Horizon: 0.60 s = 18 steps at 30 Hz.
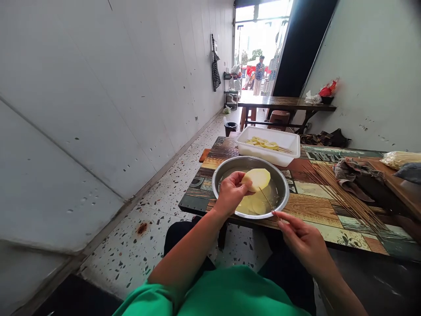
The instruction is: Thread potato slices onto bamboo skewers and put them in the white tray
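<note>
Over a round metal basin [285, 193], my left hand [232, 191] is closed on a pale yellow potato slice [259, 178]. My right hand [301, 237] pinches a thin wooden skewer [269, 202], whose far tip meets the lower edge of the slice. Whether the tip has gone in, I cannot tell. More pale slices [255, 205] lie in the cloudy water of the basin. Behind it, a white plastic tub [268, 151] holds skewered slices [263, 143], with several sticks pointing right.
Loose skewers [348, 197] lie spread on the patterned table [305, 206] at the right, near a crumpled cloth [350, 173] and a wooden board [394, 180]. A white wall [108, 109] runs along the left. A person [259, 74] stands by the bright doorway.
</note>
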Each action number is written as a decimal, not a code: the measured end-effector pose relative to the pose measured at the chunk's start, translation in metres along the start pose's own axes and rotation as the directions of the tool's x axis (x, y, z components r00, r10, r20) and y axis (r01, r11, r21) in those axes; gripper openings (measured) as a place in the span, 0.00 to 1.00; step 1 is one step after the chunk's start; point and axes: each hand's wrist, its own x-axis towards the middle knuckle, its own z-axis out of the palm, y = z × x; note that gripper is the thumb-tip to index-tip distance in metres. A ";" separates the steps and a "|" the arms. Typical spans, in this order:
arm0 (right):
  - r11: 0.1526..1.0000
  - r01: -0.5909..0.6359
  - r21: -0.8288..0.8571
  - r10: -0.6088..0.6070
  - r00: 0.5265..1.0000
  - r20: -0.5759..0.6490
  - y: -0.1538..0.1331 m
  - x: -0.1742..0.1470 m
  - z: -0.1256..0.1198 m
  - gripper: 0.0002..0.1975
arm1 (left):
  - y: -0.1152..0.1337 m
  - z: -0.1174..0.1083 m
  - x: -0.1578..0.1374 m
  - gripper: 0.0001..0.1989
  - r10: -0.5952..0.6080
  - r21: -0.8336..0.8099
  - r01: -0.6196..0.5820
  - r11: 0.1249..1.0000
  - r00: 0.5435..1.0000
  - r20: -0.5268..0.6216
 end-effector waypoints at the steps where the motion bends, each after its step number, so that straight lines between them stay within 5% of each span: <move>1: 0.999 0.028 -0.034 -0.028 1.000 0.005 0.000 -0.001 0.001 0.25 | 0.000 0.001 0.000 0.19 0.009 0.000 -0.009 1.000 1.000 0.000; 6: 0.993 0.080 -0.092 -0.085 0.995 -0.056 0.008 -0.004 0.009 0.21 | 0.001 0.007 -0.002 0.16 -0.060 -0.094 0.052 0.994 0.995 -0.083; 9: 0.998 0.027 0.048 -0.022 0.995 -0.093 0.010 -0.004 0.011 0.18 | 0.000 0.012 -0.003 0.14 -0.129 -0.201 0.103 0.974 0.984 -0.120; 14: 0.799 -0.281 0.531 0.164 0.952 0.257 0.002 0.000 0.000 0.12 | 0.000 0.017 -0.007 0.11 -0.175 -0.272 0.128 0.954 0.972 -0.156; 18: 0.766 -0.329 0.553 0.159 0.930 0.333 0.007 0.002 -0.007 0.09 | 0.007 0.013 -0.008 0.08 -0.261 -0.309 0.219 0.926 0.960 -0.102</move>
